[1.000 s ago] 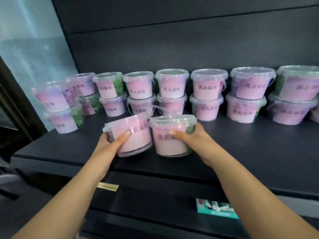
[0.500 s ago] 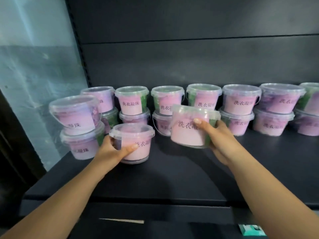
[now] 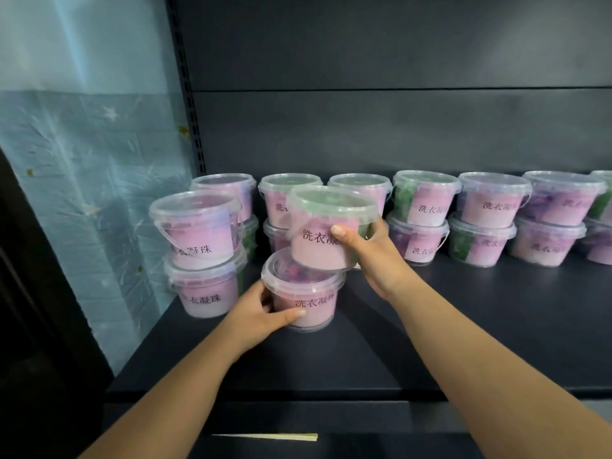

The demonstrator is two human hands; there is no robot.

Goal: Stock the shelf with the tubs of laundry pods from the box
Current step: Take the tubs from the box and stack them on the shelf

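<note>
Left hand (image 3: 261, 313) grips the lower tub (image 3: 303, 294) from its left side, thumb curled across the pink label. That tub stands upright on the shelf (image 3: 463, 326), lid up, long axis vertical, label facing near. Right hand (image 3: 374, 256) grips the upper tub (image 3: 326, 231) from the right, thumb on its label. This one leans slightly, lid up and label facing near, its base over the far part of the lower tub's lid (touching or just clear, I cannot tell). Both are near the left end of the shelf, in front of the back row.

Counted: two tubs in the hands. Just to their left stands a near stack (image 3: 195, 226) of two. Along the far wall run seven columns of stocked tubs (image 3: 490, 207), two high where visible (the third column's lower tub is hidden behind the upper tub, and the rightmost column is cut by the frame edge). A blue star-printed sheet (image 3: 82, 160) covers the wall at left.
</note>
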